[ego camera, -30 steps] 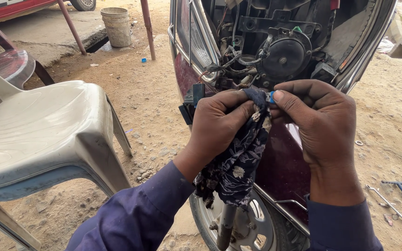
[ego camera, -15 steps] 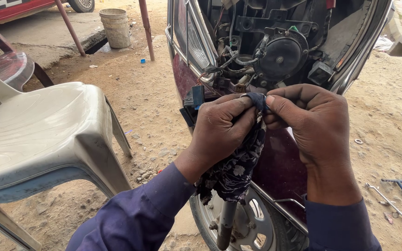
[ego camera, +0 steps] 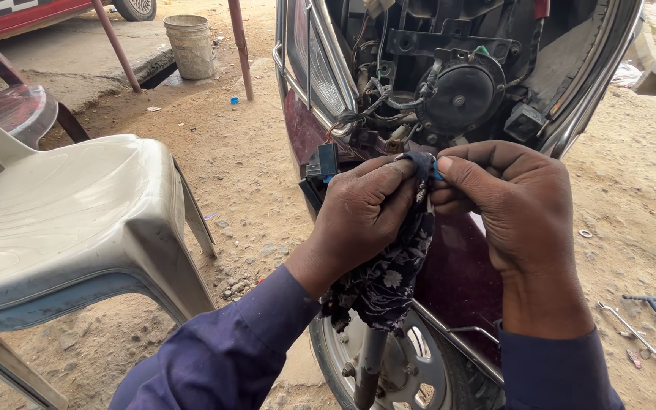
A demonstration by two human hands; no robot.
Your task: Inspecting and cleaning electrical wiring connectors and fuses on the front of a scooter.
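Hands work a dark floral rag [ego camera: 389,266] in front of a maroon scooter [ego camera: 457,288] w/ its front panel off. Left hand [ego camera: 362,212] grip pinches top of rag between thumb & fingers; right hand [ego camera: 506,205] grip pinches the same bunched end, w/ a small blue bit [ego camera: 436,173] showing at the fingertips, prob. a wire or connector, too small to tell. Rest of rag hangs down over front wheel [ego camera: 396,364]. Exposed wiring [ego camera: 373,106] & round black horn [ego camera: 461,95] sit just behind the hands. Step, by my read: wiping/cleaning the small part through the cloth. Continuing calls for steady pinch, small rubbing motion, no tug on the wiring. White plastic chair [ego camera: 70,220] at left, bucket [ego camera: 189,45] far back, hand tools [ego camera: 651,326] on the dirt at right.
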